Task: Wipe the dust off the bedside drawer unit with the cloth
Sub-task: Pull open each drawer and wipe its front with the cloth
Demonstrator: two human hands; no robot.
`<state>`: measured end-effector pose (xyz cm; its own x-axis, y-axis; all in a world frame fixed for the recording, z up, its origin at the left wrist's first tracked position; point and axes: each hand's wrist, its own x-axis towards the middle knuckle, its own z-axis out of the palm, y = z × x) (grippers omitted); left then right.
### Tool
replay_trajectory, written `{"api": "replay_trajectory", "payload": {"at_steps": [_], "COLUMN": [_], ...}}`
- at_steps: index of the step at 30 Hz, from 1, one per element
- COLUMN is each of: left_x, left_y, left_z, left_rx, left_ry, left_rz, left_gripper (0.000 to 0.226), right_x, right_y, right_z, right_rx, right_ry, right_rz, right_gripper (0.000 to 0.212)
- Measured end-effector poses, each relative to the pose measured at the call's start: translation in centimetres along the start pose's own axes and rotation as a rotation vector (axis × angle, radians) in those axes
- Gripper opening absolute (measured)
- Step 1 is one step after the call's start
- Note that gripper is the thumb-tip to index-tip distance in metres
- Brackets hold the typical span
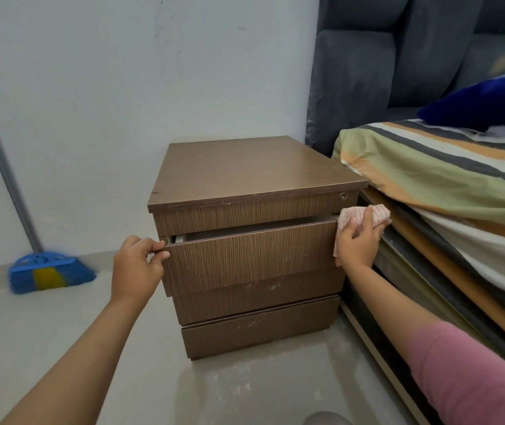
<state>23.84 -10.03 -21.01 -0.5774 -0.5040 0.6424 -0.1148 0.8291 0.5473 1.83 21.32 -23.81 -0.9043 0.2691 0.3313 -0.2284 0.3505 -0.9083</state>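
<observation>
- Drawer unit (254,167): it is standing on the floor (45,332) against the wall, just beside the bed (447,185) on its right; its long faces are running left to right across the view.
- Middle drawer (249,256): its front is sitting proud of the carcass, tilted so that the left end is projecting further; a dark gap is showing along its top edge.
- Left hand (136,266): its grip is pinching the left end of the drawer front, thumb on the face and fingertips curling over the top corner.
- Right hand (358,240): its grip is clamping the cloth (364,214) against the right end of the same drawer front, in the narrow space between unit and bed.
- Governing relation: the cloth is lying at the far right of the drawer front, so the unwiped span is extending leftward along the front's long axis toward the left hand; the right hand is the nearer one to that surface, and the likely stroke is running right to left.
- Judgement: pale specks on the lower drawer fronts (260,329) are suggesting that wiping there is not yet done.
- Broom (50,271): it is leaning at the wall, well apart from the unit.
</observation>
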Motion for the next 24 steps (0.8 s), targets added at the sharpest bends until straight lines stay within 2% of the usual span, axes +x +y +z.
{"api": "replay_trajectory", "payload": {"at_steps": [3,9,15,24], "left_x": [0.0,0.1,0.0,0.0], "left_y": [-0.1,-0.1,-0.2,-0.1], "left_z": [0.0,0.1,0.1,0.0], "left_rx": [0.003,0.020,0.014,0.014], "left_ry": [-0.001,0.014,0.020,0.012], "left_rz": [0.004,0.019,0.034,0.013], "left_gripper": [0.014,0.012,0.013,0.014], "right_x": [-0.3,-2.5,-4.2,-6.8], "right_y": [-0.1,0.4,1.9,-2.7], "right_z": [-0.2,1.2,2.1,5.2], "right_rx": [0.061,0.105,0.114,0.090], "right_ry": [0.043,0.022,-0.029,-0.027], "right_rz": [0.084,0.200,0.220,-0.041], "right_gripper": [0.054,0.055,0.056,0.056]}}
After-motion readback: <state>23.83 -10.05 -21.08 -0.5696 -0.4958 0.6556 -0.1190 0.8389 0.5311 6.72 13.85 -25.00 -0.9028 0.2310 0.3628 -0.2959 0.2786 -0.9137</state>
